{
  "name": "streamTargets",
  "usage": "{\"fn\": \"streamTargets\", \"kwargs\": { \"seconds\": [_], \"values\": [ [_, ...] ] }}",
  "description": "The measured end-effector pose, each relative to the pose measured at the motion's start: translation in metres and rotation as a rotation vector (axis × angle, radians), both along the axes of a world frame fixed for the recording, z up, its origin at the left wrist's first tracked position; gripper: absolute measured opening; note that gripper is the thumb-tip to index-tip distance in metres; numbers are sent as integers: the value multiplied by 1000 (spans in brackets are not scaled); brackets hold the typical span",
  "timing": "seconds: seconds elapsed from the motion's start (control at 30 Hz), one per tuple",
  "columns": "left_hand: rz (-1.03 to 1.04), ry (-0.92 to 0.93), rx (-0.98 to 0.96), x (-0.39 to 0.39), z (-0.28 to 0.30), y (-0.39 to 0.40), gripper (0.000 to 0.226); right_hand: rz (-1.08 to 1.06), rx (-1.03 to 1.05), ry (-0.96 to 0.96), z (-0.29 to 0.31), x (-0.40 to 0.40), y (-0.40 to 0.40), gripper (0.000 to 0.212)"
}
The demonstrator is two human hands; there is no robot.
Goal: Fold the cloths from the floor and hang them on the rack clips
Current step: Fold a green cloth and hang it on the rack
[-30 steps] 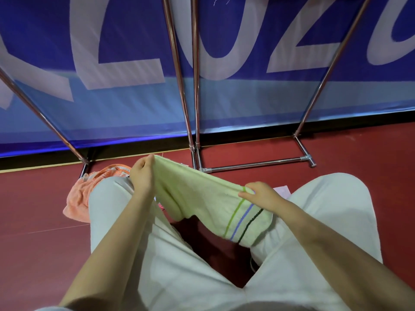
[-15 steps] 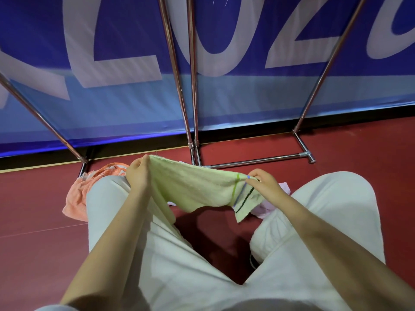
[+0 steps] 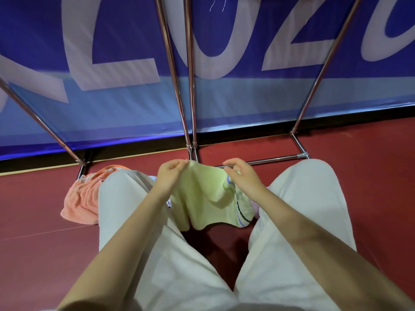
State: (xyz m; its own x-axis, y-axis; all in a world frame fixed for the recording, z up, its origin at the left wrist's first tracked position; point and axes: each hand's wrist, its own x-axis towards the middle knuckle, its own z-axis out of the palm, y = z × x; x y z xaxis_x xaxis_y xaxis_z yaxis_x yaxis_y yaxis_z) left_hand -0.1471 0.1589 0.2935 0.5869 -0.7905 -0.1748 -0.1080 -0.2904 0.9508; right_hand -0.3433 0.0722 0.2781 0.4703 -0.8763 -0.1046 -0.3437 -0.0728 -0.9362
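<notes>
Head view: we look down past our own knees at a red floor (image 3: 33,254), both hands raised between the legs.
Left hand (image 3: 169,176): fingers curled, pinching the top edge of the green cloth (image 3: 202,198) at its 10 o'clock corner.
Right hand (image 3: 241,176): fingers bent, gripping the same top edge at 2 o'clock, close by the coloured stripes.
Green cloth: it hangs doubled between our hands, off the floor, between the pale trouser legs (image 3: 125,209); a loose corner flops over the front.
Orange cloth (image 3: 80,198): crumpled on the floor at 9 o'clock from our hands, partly under the left knee.
Rack (image 3: 258,162): its metal legs and base bar stand at 12 o'clock, just beyond our hands, before a blue banner (image 3: 112,108).
Progress: we judge the first fold under way; nothing seen is hung, and the orange cloth looks untouched.
Left to do: finish folding, clip it up, then the orange one.
Hidden: the clips lie above the frame; something pale lilac peeks out by the right knee, and we cannot tell what.
</notes>
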Motion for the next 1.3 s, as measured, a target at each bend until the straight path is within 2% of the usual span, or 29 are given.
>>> {"fn": "streamTargets", "kwargs": {
  "seconds": [0.17,0.27,0.33,0.6,0.67,0.93,1.07,1.2,1.3],
  "values": [
    [-293,-199,-60,-18,3,-1,18,194,31,13,8,25,11,30],
    [-344,-274,-63,-16,1,-2,17,250,38,56,9,34,14,14],
    [-327,-289,-63,-11,0,-1,17,250,13,94,8,35,15,13],
    [-406,-287,98,-2,-17,7,24,73,-140,221,-8,12,0,21],
    [-387,-284,115,4,-24,8,24,-4,-135,227,-9,0,-6,16],
    [-398,-410,242,26,-39,15,20,-345,-42,185,-17,-35,-29,17],
    [-436,-515,266,28,-42,15,17,-409,12,198,-24,-49,-35,21],
    [-560,-651,317,29,-53,14,28,-459,53,160,-26,-60,-42,17],
    [-555,-688,368,34,-58,13,28,-506,70,138,-28,-66,-48,17]
  ]
}}
